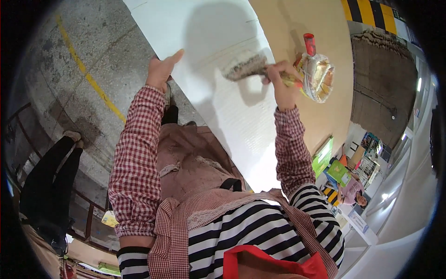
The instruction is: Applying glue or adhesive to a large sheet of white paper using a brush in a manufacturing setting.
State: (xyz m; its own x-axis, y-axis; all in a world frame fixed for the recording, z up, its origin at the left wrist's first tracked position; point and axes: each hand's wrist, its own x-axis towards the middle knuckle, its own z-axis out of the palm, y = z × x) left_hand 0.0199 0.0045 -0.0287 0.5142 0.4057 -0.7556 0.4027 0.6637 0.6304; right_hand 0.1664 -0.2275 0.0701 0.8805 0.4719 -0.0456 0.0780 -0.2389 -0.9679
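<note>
A large white board (227,111) lies in front of me, with a head-shaped shadow and faint ridged streaks on its surface. My left hand (161,72) grips its left edge, thumb on top and the other fingers curled at the side, partly hidden. In my right hand (282,83) is a wide paintbrush (244,66), held by its handle, bristles down against or just over the board; motion blurs it a little. Just right of that hand sits a plastic-wrapped tub (319,79) with yellowish contents. A red handle (309,44) sticks up beside the tub.
Under the white board is a tan sheet (334,28). A speckled floor with a yellow line (83,67) runs along the left. Another person in dark trousers (51,172) stands by a metal rail at left. A further person (353,190) is at far right, near green panels (323,156).
</note>
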